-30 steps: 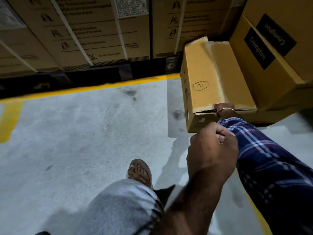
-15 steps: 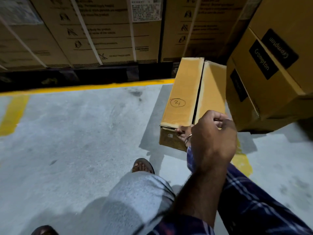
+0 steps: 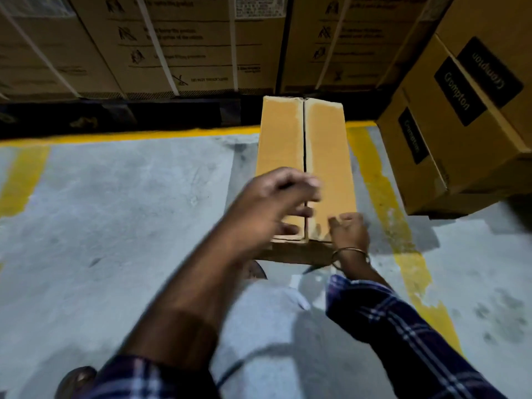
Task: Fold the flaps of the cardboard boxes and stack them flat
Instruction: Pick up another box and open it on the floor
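A long plain cardboard box (image 3: 325,145) lies on the grey floor straight ahead, its two top flaps folded down and meeting at a centre seam. My left hand (image 3: 267,208) is blurred over the near end of the left flap, fingers spread and loosely bent, holding nothing. My right hand (image 3: 349,230), with a bangle on the wrist, is at the box's near right corner with its fingers curled at the flap's edge.
Two stacked cartons with black Crompton labels (image 3: 460,125) stand close on the right. Large strapped cartons (image 3: 172,44) line the back on a dark pallet. Yellow floor lines (image 3: 385,197) run beside the box. My knee (image 3: 273,326) and sandalled foot (image 3: 256,270) are just below it.
The box has swung away from the Crompton cartons and come down flat in front of me, flaps now shut. My left hand has opened and moved over the left flap.
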Motion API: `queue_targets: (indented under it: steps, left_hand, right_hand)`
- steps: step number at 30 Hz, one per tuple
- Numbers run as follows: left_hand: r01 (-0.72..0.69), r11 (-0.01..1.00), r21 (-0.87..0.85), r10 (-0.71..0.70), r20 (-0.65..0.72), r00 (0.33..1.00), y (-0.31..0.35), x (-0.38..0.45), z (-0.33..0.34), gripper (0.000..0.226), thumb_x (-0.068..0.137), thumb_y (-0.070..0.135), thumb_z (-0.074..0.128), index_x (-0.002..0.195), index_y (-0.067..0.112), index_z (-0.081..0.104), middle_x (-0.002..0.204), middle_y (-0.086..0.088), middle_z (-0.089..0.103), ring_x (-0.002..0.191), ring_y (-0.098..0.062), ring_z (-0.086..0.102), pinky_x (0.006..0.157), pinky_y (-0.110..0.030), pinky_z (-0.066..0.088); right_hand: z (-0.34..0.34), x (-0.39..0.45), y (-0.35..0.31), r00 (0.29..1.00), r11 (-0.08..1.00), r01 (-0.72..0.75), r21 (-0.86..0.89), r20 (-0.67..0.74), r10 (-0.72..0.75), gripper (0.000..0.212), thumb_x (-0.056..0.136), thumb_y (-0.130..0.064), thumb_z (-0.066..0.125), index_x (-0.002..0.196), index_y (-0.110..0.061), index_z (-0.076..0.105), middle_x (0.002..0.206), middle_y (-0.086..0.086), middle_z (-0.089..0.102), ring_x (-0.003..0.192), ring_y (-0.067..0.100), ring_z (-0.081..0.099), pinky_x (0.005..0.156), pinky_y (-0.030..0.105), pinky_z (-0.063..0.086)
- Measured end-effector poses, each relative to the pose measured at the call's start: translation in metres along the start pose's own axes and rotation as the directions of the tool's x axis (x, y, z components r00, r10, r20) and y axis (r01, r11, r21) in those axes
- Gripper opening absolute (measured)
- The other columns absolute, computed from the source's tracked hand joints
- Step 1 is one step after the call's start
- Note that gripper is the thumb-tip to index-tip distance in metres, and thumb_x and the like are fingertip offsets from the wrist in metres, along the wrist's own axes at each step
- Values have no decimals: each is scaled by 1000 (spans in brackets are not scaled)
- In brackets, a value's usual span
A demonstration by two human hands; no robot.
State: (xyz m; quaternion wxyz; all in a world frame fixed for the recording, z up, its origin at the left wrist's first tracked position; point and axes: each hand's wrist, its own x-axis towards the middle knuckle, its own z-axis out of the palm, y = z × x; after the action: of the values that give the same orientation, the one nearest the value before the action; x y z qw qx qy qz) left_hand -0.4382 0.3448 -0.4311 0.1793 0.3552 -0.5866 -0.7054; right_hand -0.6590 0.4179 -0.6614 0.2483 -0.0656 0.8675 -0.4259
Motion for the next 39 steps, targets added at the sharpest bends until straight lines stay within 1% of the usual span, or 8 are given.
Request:
queue_targets:
  steps: [4,11,17,20,24,27,36,39]
  left_hand:
    - [219,961,169,-177,-229,957,-96,34,-61,35,98,42,64,130,27,62,130,3,68,119,-19,64,98,-43,54]
    - [518,855,-16,-518,-82,852,-227,82,-67,106,82,71,68,162,20,22,167,-4,28,149,-28,34,114,-44,34]
    - [404,910,-90,-403,-420,813,-221,93,-85,120,75,69,78,164,19,16,169,-5,20,152,-29,28,121,-45,30]
    - [480,877,-27,-461,-327,825,-216,78,-128,128,54,92,69,159,28,32,164,4,33,148,-26,35,121,-51,30]
    - [375,889,263,-257,-391,884,-205,70,-148,56,85,62,72,126,25,67,133,7,61,130,-23,53,111,-40,42]
    - [351,889,295,-74,-664,744,-195,72,-183,32,97,33,68,120,10,69,120,-11,69,111,-26,62,87,-30,43]
    - [418,649,636,98,-614,783,-193,121,-341,88,92,40,74,158,7,28,164,-19,27,152,-34,24,121,-42,19]
    - [411,660,629,39,-575,817,-183,149,-365,87,94,46,70,157,4,27,164,-16,28,151,-33,26,119,-40,22]
  right_hand:
    - [-17,31,8,996,950,-46,-308,55,66,71,86,-49,75,138,-6,52,138,21,55,129,40,50,105,43,39]
    - [3,37,4,968,972,-176,-153,154,200,53,86,-39,79,114,-24,36,112,9,44,97,38,51,79,62,58]
    - [50,32,-12,936,975,-154,-161,292,196,52,80,-26,86,116,-15,50,121,16,57,95,40,64,61,58,61]
    - [91,10,-29,926,968,-63,-242,348,147,47,82,-24,84,112,-14,50,120,12,59,97,35,66,74,52,63]
    - [159,-28,-52,838,944,131,-302,543,57,80,78,-28,84,146,-24,42,134,11,60,117,34,59,102,51,51]
    - [190,-32,-54,846,957,55,-286,522,107,116,65,-59,80,159,-29,20,159,12,37,137,42,45,105,58,47]
    - [239,-40,-95,787,978,-67,-199,592,175,132,48,-78,85,156,-23,32,157,11,39,125,43,53,72,59,61]
    - [263,-53,-95,679,935,-125,-331,658,324,104,66,-71,81,143,-9,48,140,22,51,106,45,60,70,61,60]
